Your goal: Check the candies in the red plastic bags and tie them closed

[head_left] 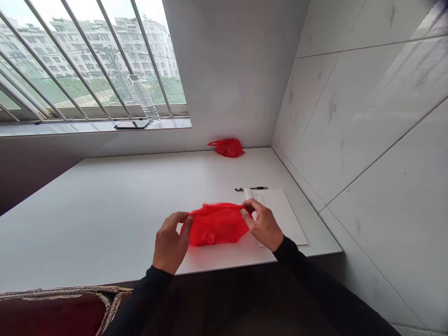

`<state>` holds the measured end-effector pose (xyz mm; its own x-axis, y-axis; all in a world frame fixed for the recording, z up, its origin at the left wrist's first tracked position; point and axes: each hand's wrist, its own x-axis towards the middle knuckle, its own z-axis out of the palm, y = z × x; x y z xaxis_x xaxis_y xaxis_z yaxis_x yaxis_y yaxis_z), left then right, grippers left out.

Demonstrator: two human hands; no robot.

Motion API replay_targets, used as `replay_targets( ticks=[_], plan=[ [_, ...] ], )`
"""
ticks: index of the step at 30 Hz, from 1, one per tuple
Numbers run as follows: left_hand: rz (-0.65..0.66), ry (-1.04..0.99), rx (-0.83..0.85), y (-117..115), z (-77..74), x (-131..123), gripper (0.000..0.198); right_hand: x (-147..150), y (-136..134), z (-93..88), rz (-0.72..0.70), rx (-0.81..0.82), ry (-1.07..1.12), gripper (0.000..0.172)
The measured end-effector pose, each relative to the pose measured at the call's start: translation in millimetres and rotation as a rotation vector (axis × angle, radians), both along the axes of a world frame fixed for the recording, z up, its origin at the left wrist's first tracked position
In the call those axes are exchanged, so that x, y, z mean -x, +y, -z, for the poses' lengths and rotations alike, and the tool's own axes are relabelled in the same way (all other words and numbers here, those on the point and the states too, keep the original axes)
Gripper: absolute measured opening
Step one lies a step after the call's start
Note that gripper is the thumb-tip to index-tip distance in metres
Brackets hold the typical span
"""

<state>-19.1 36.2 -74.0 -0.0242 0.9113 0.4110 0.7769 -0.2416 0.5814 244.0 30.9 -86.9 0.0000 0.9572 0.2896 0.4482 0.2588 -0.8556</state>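
A thin red plastic bag point(220, 225) is stretched between my two hands, just above the front part of the white table. My left hand point(172, 240) pinches its left upper corner between thumb and fingers. At the opposite corner, my right hand point(261, 223) grips the bag's upper edge the same way. A crumpled knot or bunch shows low on the bag's front. Behind my right hand lies an open white notebook point(282, 214), partly covered by that hand. A black pen point(251, 188) rests along the notebook's top edge.
Another crumpled red bag point(229, 148) lies at the back of the white table point(105, 210), against the wall. On the windowsill are a clear plastic bottle point(147, 100) and a dark phone-like object point(131, 125). Tiled wall bounds the right side; a cardboard-edged box point(52, 312) sits lower left.
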Motion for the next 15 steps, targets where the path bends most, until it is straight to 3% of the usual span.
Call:
replay_targets(
  ticks=[4, 7, 9, 11, 13, 15],
  plan=[
    [-0.132, -0.111, -0.046, 0.1, -9.3, 8.9, 0.027, -13.7, -4.0, -8.5, 0.083, 0.012, 0.089, 0.011],
    [-0.051, -0.1, -0.065, -6.2, -14.6, -1.6, 0.041, -9.0, -10.7, -20.8, 0.009, 0.011, 0.084, 0.027],
    [-0.017, -0.074, -0.061, -10.4, -17.1, -11.7, 0.046, -4.0, -14.3, -28.5, -0.063, 0.015, 0.056, 0.026],
    [-0.042, -0.064, -0.06, -12.9, -19.1, -18.4, 0.033, -3.3, -14.5, -32.2, -0.086, 0.041, 0.076, 0.017],
    [-0.112, -0.079, -0.073, -14.2, -21.5, -18.9, 0.022, -8.8, -11.1, -30.8, -0.051, 0.087, 0.186, 0.026],
    [-0.187, -0.118, -0.081, -15.6, -24.6, -13.8, 0.024, -17.9, -7.4, -28.0, -0.025, 0.153, 0.32, 0.033]
  ],
)
